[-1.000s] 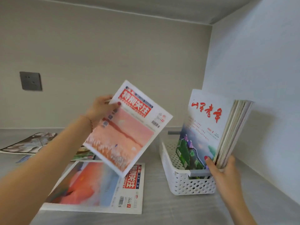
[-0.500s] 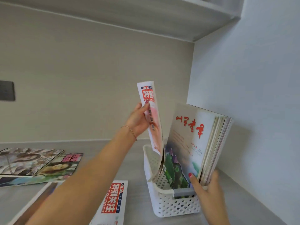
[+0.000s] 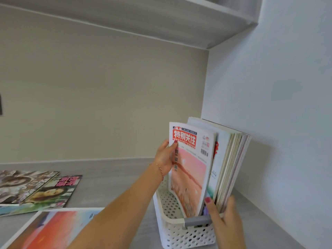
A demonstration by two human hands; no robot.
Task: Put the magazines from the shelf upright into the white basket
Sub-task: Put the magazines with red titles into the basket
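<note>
A white perforated basket (image 3: 181, 236) with a grey handle stands on the grey shelf near the right wall. My left hand (image 3: 164, 158) grips a pink-covered magazine (image 3: 190, 169) by its left edge. The magazine stands upright with its lower end inside the basket, against the front of a stack of upright magazines (image 3: 230, 166). My right hand (image 3: 224, 218) holds that stack at its lower front edge, thumb on the cover. The stack leans slightly to the right.
On the shelf at left lie two overlapping magazines (image 3: 36, 189) and, nearer to me, a large one with an orange cover (image 3: 52, 229). The right wall is close behind the basket. A shelf board runs overhead.
My left hand has swung the pink magazine from the left over to the basket, turned it upright and lowered it in against the stack. My right hand has kept hold of the stack.
</note>
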